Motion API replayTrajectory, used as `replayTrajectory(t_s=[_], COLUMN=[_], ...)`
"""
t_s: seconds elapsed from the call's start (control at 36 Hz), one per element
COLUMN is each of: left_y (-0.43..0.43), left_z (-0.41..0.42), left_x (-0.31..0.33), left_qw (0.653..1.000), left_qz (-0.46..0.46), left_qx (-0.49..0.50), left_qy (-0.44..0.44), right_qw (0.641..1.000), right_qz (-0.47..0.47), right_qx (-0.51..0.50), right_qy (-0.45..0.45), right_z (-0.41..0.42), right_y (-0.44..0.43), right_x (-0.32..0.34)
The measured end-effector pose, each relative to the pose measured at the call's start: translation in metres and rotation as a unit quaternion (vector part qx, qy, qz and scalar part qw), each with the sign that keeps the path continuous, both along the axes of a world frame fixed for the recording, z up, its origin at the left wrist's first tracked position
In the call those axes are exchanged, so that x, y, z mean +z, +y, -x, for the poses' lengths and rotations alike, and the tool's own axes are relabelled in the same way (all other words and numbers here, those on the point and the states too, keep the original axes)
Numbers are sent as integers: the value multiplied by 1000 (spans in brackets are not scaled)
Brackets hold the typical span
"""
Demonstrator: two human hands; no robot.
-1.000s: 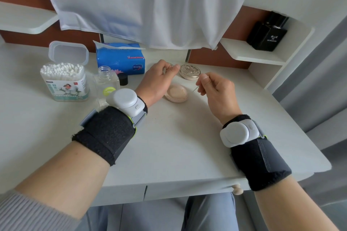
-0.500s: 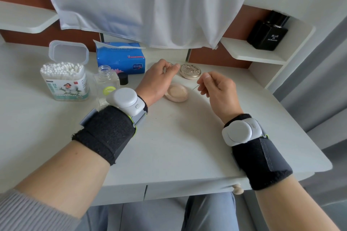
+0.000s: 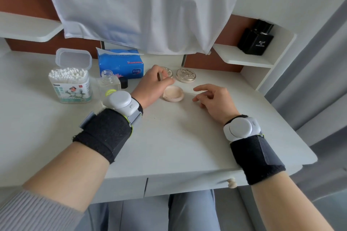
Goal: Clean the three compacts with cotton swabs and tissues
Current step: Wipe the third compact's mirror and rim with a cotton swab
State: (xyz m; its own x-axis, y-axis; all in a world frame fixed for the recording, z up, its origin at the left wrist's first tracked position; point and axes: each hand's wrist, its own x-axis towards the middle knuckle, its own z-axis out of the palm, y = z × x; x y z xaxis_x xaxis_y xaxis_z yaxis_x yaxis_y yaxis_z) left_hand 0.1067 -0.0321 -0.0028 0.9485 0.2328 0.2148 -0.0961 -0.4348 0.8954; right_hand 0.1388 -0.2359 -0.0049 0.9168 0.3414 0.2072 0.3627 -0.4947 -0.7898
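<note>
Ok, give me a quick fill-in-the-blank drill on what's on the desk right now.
1. The swab box stands with its lid ____.
2. The tissue pack is coloured ____.
3. The black bottle stands on the ____ at the right.
4. The right hand holds ____.

Missing words: open; blue; shelf; nothing

Bare desk [image 3: 169,142] up front — swab box [image 3: 70,84], bottle [image 3: 109,85], tissues [image 3: 121,64] crowding back-left
</note>
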Motion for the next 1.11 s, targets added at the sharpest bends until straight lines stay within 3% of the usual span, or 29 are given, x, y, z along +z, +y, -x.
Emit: replayTrajectory(t_s=[0.44, 0.56, 0.78, 0.94, 1.03, 1.11], left_y=[11, 13, 14, 14, 15, 14], left_z=[22, 21, 19, 20, 20, 20], left_x=[-5, -7, -8, -9, -9, -9], left_qw=[995, 994, 995, 995, 995, 995], left_qz=[-74, -76, -68, -63, -68, -76], left_qx=[-71, -76, -74, -68, -65, -62], left_qy=[-2, -3, -11, -21, -19, -23], right_qw=[992, 995, 994, 995, 999, 998], right_qz=[117, 101, 95, 80, 32, 56], right_qx=[-21, -4, -26, 47, 6, 1], right_qy=[-43, 5, -36, 22, 3, -2], right_z=[5, 4, 0, 5, 4, 5], right_y=[0, -4, -1, 1, 0, 1], right_x=[3, 7, 0, 3, 2, 1])
